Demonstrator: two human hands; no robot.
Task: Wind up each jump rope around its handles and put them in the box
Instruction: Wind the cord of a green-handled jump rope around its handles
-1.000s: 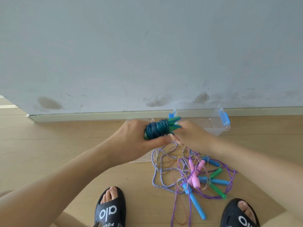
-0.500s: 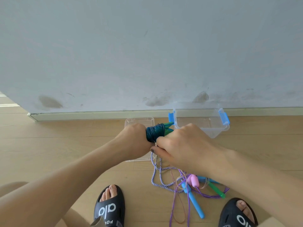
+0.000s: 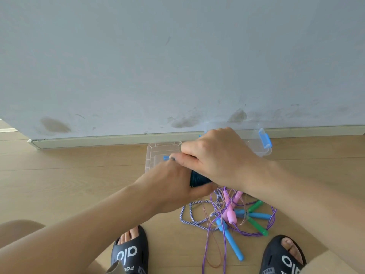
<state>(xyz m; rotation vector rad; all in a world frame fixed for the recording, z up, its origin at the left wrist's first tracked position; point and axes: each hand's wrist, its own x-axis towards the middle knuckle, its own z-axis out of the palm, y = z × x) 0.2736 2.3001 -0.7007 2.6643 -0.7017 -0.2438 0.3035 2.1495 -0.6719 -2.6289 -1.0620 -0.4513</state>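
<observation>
My left hand (image 3: 167,184) grips a wound jump rope bundle (image 3: 198,178), dark blue cord coiled around its handles. My right hand (image 3: 215,155) lies over the top of the bundle with fingers curled round it, hiding the handle tips. Behind my hands stands a clear plastic box (image 3: 260,147) with blue latches, by the wall. On the floor below lies a tangle of loose jump ropes (image 3: 233,214) with pink, blue and green handles and purple and striped cords.
A clear lid (image 3: 158,155) lies flat on the wooden floor left of the box. A grey wall with a skirting board runs across behind. My two feet in black sandals (image 3: 129,252) stand at the bottom edge, either side of the rope pile.
My right hand has moved up and over the bundle, from the right of it to covering its top. The green handle tips are now hidden. My left hand has dropped slightly.
</observation>
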